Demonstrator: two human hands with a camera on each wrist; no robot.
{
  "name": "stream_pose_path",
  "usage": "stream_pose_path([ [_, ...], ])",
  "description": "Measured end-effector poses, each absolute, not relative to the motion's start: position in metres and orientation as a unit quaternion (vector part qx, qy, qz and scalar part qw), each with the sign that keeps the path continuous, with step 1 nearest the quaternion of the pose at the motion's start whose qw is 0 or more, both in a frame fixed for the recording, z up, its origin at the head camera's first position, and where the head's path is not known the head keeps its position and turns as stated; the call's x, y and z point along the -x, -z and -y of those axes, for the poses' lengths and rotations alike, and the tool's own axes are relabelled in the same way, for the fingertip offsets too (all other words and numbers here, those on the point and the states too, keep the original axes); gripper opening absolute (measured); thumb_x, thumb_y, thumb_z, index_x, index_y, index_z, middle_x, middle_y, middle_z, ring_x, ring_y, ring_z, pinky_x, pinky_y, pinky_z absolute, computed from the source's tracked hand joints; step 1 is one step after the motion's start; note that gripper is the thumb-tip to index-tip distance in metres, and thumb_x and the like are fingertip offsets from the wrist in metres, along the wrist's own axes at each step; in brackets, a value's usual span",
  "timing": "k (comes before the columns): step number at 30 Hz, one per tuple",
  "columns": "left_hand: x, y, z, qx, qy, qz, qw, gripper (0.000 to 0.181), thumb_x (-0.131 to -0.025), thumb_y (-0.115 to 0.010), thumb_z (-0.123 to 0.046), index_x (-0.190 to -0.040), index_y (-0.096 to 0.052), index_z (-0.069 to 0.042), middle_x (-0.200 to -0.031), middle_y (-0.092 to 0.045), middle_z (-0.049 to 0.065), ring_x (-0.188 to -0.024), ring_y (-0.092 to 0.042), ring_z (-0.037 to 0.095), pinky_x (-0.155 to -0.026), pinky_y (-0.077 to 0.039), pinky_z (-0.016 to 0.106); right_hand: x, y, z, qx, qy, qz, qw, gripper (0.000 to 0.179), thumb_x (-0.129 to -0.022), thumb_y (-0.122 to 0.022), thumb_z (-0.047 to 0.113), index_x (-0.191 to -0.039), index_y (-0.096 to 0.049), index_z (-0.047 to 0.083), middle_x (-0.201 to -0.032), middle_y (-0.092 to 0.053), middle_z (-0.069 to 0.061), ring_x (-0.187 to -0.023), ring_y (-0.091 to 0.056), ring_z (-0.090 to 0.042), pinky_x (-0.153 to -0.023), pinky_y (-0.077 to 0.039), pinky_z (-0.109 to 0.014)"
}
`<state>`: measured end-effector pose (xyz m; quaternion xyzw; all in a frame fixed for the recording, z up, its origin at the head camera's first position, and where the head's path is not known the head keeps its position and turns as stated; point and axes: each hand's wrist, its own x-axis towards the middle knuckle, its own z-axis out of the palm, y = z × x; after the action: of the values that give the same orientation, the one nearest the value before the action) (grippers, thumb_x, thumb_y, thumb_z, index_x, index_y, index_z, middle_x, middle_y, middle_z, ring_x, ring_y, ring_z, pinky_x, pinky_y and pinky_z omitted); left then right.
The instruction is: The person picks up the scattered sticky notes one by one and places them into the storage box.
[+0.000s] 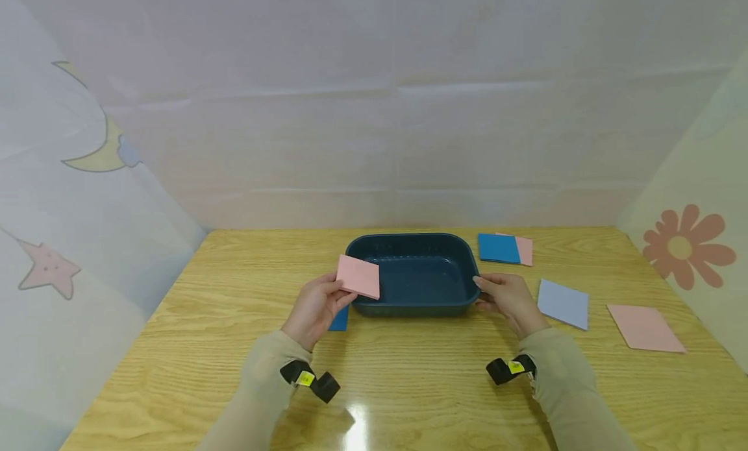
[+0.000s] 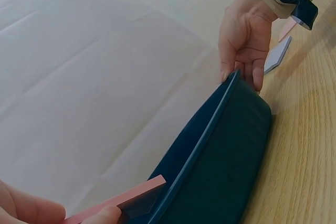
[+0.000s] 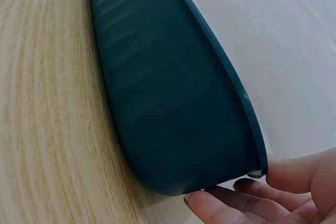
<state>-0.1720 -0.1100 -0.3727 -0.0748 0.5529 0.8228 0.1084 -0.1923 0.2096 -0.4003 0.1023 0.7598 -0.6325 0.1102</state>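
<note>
A dark teal, rounded rectangular plastic basin stands on the wooden table. My left hand pinches a thin pink square note pad between thumb and fingers, over the basin's left end. In the left wrist view the pad slants beside the basin rim. At the opposite end, my right hand holds the basin by its rim, thumb on top and fingers below, as the right wrist view shows of the hand. A blue square lies partly hidden near the basin's front left corner.
Behind the basin's right end, a blue square overlaps a pink one. To the right of my right hand lie a pale lilac square and another pink square. A pale sheet hangs behind the table.
</note>
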Motion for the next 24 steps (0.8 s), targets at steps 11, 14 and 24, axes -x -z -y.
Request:
stream_pose_path([
  [11, 0.1755, 0.3711, 0.1049, 0.073, -0.820, -0.556, 0.115, 0.044, -0.104, -0.028, 0.004, -0.145, -0.021, 0.016, -0.146, -0.032, 0.034, -0.133, -0.037, 0.042, -0.105, -0.036, 0.042, 0.1925, 0.4006, -0.2103, -0.102, 0.632, -0.760, 0.113, 0.050, -0.102, -0.052, 0.016, -0.139, -0.039, -0.016, -0.114, -0.062, -0.021, -0.080, -0.064, -0.008, -0.073, -0.057, -0.028],
  [14, 0.1768, 0.3715, 0.1034, 0.074, -0.820, -0.555, 0.117, 0.044, -0.104, -0.028, 0.004, -0.145, -0.021, 0.017, -0.146, -0.032, 0.034, -0.133, -0.037, 0.042, -0.106, -0.035, 0.044, 0.1926, 0.4008, -0.2104, -0.103, 0.632, -0.760, 0.113, 0.050, -0.102, -0.052, 0.016, -0.139, -0.039, -0.016, -0.112, -0.062, -0.019, -0.078, -0.064, -0.007, -0.073, -0.057, -0.028],
  [24, 0.1792, 0.3723, 0.1001, 0.083, -0.816, -0.560, 0.117, 0.044, -0.104, -0.029, 0.005, -0.145, -0.023, 0.015, -0.144, -0.035, 0.032, -0.131, -0.040, 0.040, -0.105, -0.036, 0.043, 0.1924, 0.4002, -0.2101, -0.104, 0.626, -0.765, 0.114, 0.050, -0.102, -0.051, 0.016, -0.139, -0.039, -0.016, -0.116, -0.061, -0.023, -0.078, -0.063, -0.006, -0.073, -0.057, -0.028],
])
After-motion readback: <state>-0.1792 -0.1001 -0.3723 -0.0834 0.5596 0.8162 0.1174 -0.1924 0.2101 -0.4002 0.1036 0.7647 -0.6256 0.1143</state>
